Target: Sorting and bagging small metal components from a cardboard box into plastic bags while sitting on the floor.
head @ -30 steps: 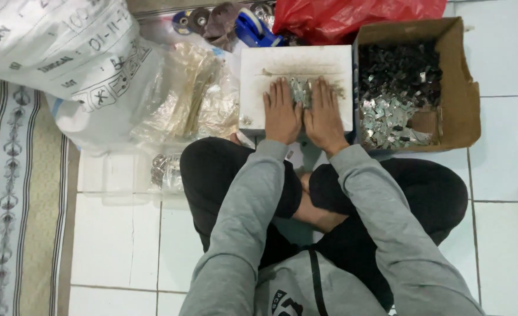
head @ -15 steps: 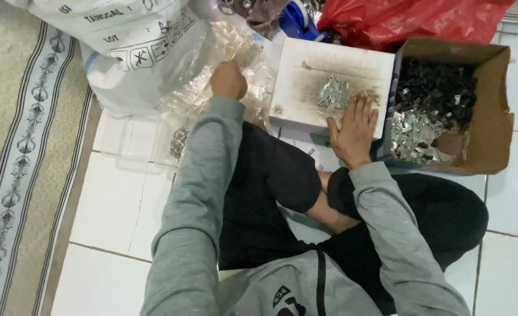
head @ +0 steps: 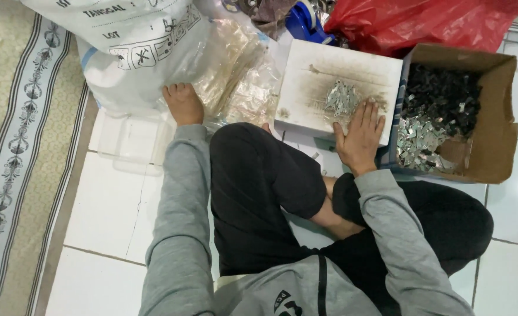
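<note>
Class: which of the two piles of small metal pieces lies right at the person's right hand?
The small pile on the white board, by the right hand, not in the box.

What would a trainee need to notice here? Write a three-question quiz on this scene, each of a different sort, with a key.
1. True or false: the right hand lies flat on the white board, beside the heap of small metal pieces.
2. Which does the left hand touch? A) the red plastic bag B) the clear plastic bags C) the cardboard box
3. Fill in: the cardboard box of small metal parts stands on the person's ____ side.

Key
1. True.
2. B: the hand rests at the clear bags, beside the large white sack.
3. Right.
</note>
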